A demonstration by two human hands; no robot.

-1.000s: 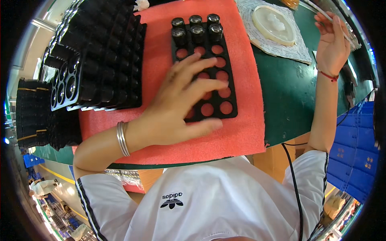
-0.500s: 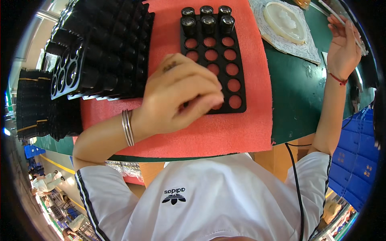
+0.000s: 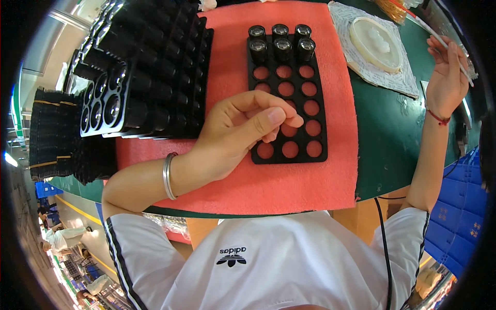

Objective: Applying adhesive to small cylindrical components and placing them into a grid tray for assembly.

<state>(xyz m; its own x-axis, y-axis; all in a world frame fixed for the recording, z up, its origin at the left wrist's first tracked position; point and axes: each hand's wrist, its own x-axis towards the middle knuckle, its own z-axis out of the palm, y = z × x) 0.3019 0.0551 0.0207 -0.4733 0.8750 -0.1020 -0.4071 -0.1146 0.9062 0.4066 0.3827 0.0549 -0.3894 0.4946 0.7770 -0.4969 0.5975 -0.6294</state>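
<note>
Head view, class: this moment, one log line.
left hand: curled over black perforated tray; right hand: holding white stick; tray: far two rows hold black cylinders

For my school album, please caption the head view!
Left hand over a black tray, right hand holding a thin stick.

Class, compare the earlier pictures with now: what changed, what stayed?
The left hand, first spread over the black perforated tray, has drawn leftward and curled inward, nothing visibly held. Unchanged: six glassy-topped cylinders in the tray's far rows; the right hand holding a thin stick.
</note>
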